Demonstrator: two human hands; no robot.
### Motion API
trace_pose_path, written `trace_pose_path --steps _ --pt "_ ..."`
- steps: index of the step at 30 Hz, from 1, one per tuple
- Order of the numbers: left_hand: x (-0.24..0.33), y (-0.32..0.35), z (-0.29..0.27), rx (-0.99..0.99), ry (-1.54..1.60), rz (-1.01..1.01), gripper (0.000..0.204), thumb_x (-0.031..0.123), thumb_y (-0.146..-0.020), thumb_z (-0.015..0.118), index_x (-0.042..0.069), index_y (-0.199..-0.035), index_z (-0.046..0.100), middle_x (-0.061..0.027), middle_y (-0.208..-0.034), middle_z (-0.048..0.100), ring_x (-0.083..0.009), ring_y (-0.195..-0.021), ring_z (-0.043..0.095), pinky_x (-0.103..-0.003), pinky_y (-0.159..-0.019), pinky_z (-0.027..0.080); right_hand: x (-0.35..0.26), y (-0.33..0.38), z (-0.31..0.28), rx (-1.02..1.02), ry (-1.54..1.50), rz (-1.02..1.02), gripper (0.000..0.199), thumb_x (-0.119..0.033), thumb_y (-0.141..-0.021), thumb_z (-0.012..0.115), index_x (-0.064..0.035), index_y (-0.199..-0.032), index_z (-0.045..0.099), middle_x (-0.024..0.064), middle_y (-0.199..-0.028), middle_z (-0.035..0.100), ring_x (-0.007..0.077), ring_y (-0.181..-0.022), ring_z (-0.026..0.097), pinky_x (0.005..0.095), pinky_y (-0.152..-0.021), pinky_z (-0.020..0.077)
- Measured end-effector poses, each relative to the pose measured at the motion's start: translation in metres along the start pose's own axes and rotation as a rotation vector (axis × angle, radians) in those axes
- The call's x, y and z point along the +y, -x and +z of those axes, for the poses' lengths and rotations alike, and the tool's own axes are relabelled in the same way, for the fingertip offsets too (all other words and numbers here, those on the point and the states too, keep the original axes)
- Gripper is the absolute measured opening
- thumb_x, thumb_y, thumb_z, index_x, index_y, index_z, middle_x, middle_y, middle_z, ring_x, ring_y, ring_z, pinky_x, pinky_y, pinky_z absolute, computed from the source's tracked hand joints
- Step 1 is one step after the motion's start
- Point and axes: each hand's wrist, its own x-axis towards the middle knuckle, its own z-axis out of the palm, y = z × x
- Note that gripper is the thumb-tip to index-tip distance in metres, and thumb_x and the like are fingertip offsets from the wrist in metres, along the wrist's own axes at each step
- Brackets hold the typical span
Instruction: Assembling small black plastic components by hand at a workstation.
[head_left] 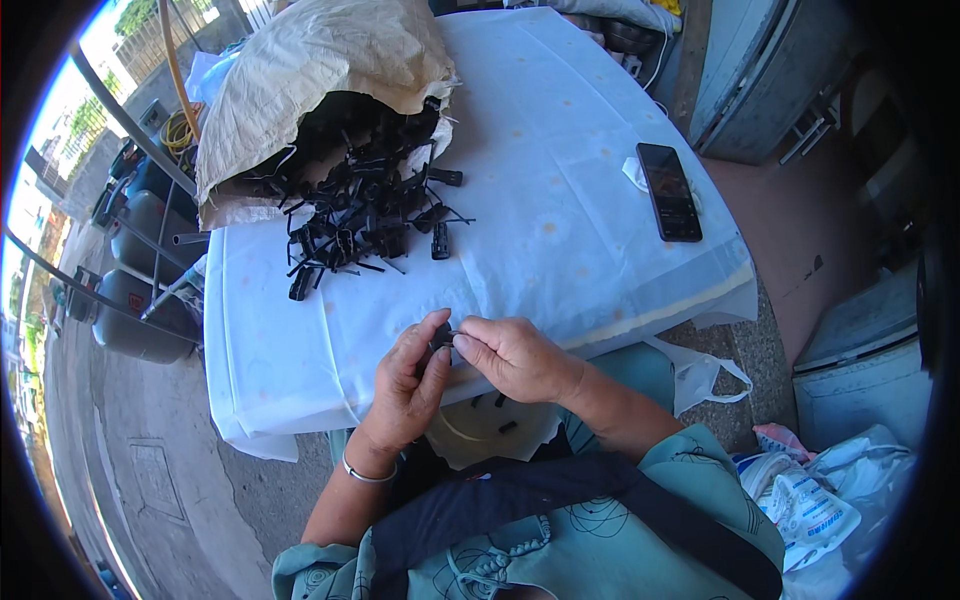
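Just past the table's near edge, my left hand point(408, 385) is closed around a small black plastic piece point(441, 335), held between thumb and fingers. My right hand point(525, 362) meets it from the right, thumb and forefinger pinched at a thin end of the same piece; the fingertips hide most of that end. Beyond both hands, a heap of black plastic pieces point(370, 215) with thin stems spills out of a beige woven sack point(330, 60) onto the white tablecloth point(540, 220). Below my hands, a pale container point(460, 440) at my lap has a few small black pieces in it.
A dark phone point(669, 195) lies at the table's right side on a white object. From the right edge hangs a white plastic bag point(700, 375). More plastic bags point(810, 500) sit on the floor at lower right. Grey jugs point(145, 315) stand left of the table.
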Motion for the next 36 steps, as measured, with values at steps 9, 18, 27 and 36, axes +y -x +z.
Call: trace_pose_path --steps 9,18,27,36 --pt "0.002 -0.002 0.003 0.031 -0.081 0.099 0.041 -0.002 -0.086 0.051 0.001 -0.126 0.045 -0.0112 -0.101 0.055 -0.017 -0.087 0.053 -0.025 -0.078 0.042 0.001 0.0 0.008 0.107 0.03 -0.033 0.02 -0.013 -0.091 0.049 -0.0009 -0.075 0.045 0.0143 -0.059 0.046 0.0253 -0.051 0.042 0.0353 -0.05 0.0378" --pt "0.0 -0.001 0.002 0.001 -0.031 0.063 0.04 -0.001 -0.088 0.05 0.001 -0.127 0.045 -0.0114 -0.104 0.054 -0.0174 -0.089 0.052 -0.025 -0.08 0.042 0.0 -0.001 0.004 0.088 -0.083 0.039 0.021 -0.013 -0.091 0.049 -0.001 -0.075 0.045 0.0128 -0.058 0.044 0.0206 -0.051 0.038 0.0327 -0.05 0.037" --pt "0.0 -0.003 0.004 0.017 -0.113 0.125 0.04 -0.004 -0.086 0.049 0.0 -0.126 0.045 -0.013 -0.096 0.054 -0.0209 -0.084 0.053 -0.027 -0.076 0.043 -0.001 -0.003 0.011 0.113 -0.014 -0.013 0.019 -0.011 -0.09 0.05 -0.0002 -0.076 0.046 0.0138 -0.059 0.047 0.0212 -0.051 0.04 0.0327 -0.05 0.0381" --pt "-0.001 0.0 0.007 0.014 -0.168 0.103 0.036 0.0 -0.089 0.047 -0.002 -0.125 0.044 -0.0128 -0.107 0.054 -0.0188 -0.094 0.052 -0.028 -0.085 0.041 0.001 -0.005 0.011 0.138 0.014 0.027 0.019 -0.011 -0.09 0.05 0.0003 -0.076 0.046 0.0154 -0.059 0.047 0.0225 -0.05 0.042 0.0337 -0.05 0.0383"
